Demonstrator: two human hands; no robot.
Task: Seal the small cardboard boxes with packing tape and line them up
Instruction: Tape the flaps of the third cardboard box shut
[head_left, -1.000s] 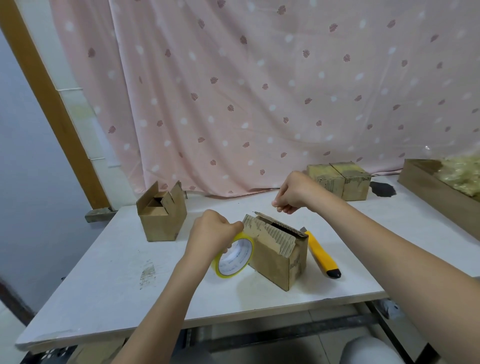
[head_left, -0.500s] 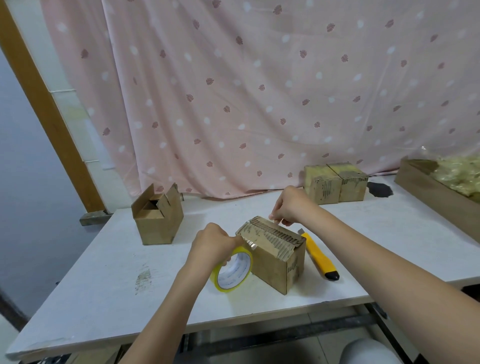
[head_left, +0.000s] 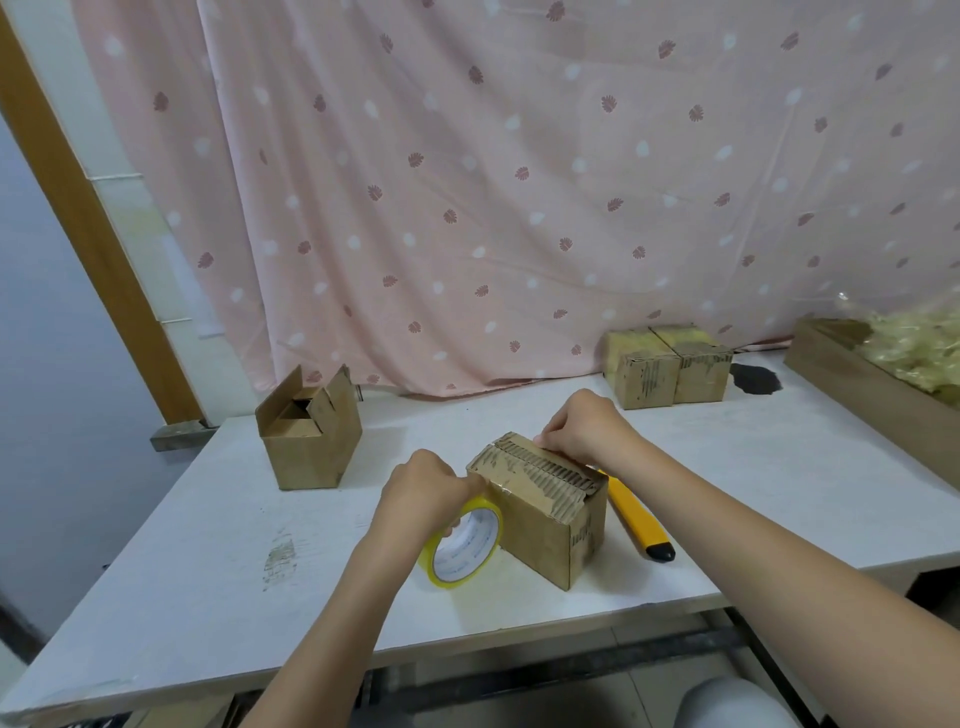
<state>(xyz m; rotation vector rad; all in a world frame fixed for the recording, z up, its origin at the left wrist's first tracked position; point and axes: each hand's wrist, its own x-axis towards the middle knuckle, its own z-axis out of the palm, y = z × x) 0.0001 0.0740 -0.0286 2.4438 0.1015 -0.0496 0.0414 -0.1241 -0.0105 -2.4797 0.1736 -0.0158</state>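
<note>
A small cardboard box (head_left: 545, 525) sits mid-table with its torn flaps folded down. My left hand (head_left: 426, 493) grips a yellow-rimmed roll of clear tape (head_left: 465, 545) held against the box's left side. A strip of tape runs from the roll onto the box top. My right hand (head_left: 584, 434) rests on the far top edge of the box with its fingers curled, pinching the tape end there. An open box (head_left: 309, 441) with raised flaps stands at the back left. Two closed boxes (head_left: 670, 371) stand side by side at the back right.
A yellow utility knife (head_left: 636, 519) lies on the white table (head_left: 208, 571) just right of the box. A long cardboard tray (head_left: 872, 384) with pale packing filler sits at the far right. A pink curtain hangs behind. A dark stain marks the table near the closed boxes.
My right hand has come down from above the box onto its far top edge, drawing the tape across. The flaps now lie flat. My left hand stays on the roll.
</note>
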